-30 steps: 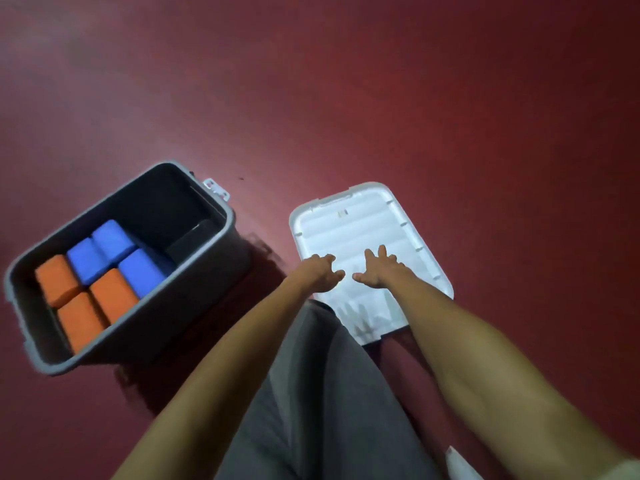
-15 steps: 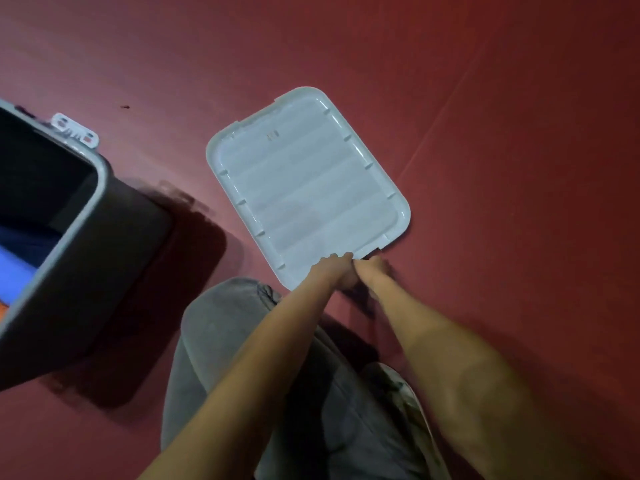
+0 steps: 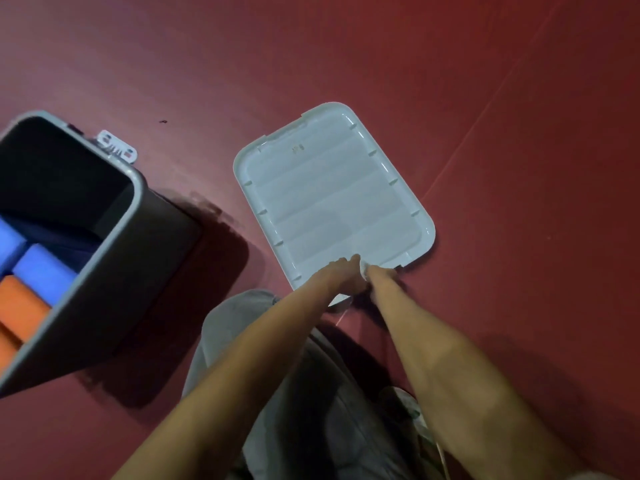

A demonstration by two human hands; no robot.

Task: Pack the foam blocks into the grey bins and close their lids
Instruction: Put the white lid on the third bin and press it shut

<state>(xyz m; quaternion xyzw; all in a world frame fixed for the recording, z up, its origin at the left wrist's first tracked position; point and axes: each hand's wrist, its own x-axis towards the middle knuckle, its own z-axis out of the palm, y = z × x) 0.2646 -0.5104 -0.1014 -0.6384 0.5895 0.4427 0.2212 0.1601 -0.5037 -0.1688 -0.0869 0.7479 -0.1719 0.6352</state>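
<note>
Head view: both hands have moved from the ribbed middle of the white lid, where they lay spread a second ago, back to its near short edge, and they now meet there side by side. The left hand has its fingers hooked over that edge, which reads as a grip. The right hand touches the same edge from the right, but whether its fingers clasp the lid cannot be told. The lid itself lies on the red floor, ribbed side up, well apart from the grey bin. Whether its near edge has left the floor is not clear. The bin stands open at the left, with blue foam blocks and orange foam blocks packed side by side on its bottom and a white latch hanging at its far rim. Packing of this bin therefore appears complete. The change of hold suggests that closing has begun, with the lid yet to be lifted, carried left and seated on the rim.
</note>
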